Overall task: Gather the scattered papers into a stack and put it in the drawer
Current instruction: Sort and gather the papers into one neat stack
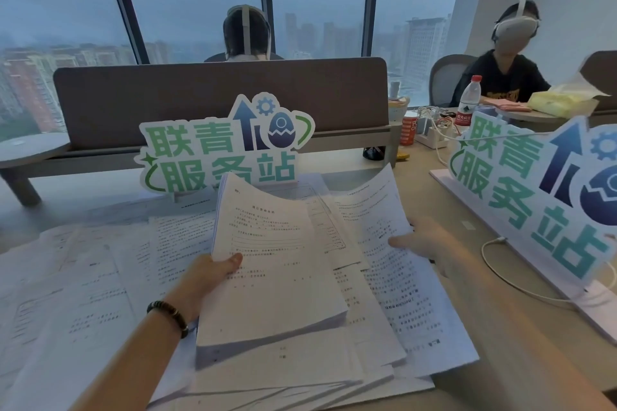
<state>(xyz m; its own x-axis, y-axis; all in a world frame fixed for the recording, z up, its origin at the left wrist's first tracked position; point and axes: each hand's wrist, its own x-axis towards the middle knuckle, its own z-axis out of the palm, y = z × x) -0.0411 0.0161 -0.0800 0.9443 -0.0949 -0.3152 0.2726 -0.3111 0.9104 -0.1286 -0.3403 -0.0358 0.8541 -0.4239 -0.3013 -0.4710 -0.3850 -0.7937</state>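
Note:
A thick stack of white printed papers (273, 277) is raised off the desk in the middle, tilted toward me. My left hand (205, 280) grips its left edge, thumb on the top sheet. My right hand (430, 243) pinches the right edge of a loose printed sheet (377, 210) that curls up beside the stack. More scattered papers (100, 284) cover the desk to the left, and others (417, 320) lie under and right of the stack. No drawer is in view.
A green-lettered sign (220, 147) stands behind the papers, and a second sign (541, 190) at the right. A white cable (494, 264) loops on the desk (500, 360). A grey divider (220, 100), a water bottle (469, 100) and two seated persons are beyond.

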